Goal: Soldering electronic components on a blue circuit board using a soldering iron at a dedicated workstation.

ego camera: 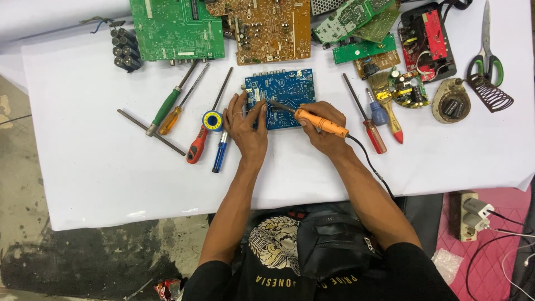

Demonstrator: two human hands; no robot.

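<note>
Blue board [281, 97]: rectangular circuit board, flat on white sheet [83, 167], dotted with small components, row of connectors along far edge, pale traces across face. Placed mid-table, between both hands, just below brown board [273, 30]. Left hand [248, 125]: at board's left edge, fingers spread loosely, fingertips pressing down on its near-left corner; solder wire apparently pinched there, too fine to confirm. Right hand [323, 131]: at board's lower right corner, curled shut around orange iron [320, 122], pen-style; iron tilted low, tip resting on board's middle, black cord [370, 164] trailing off toward table's near edge. Left of left hand: solder reel [212, 120], blue-and-yellow, touching thumb side; red screwdriver [197, 146], blue screwdriver [220, 151], green screwdriver [167, 106], orange screwdriver [174, 117], bare rod [150, 132]. Right of right hand: red-handled screwdriver [372, 131], blue stubby screwdriver [378, 111], brush [390, 114]. Far edge: green board [175, 28], cluster of battery cells [125, 50], smaller green boards [356, 25], scissors [486, 53], wire stand [490, 92].
</note>
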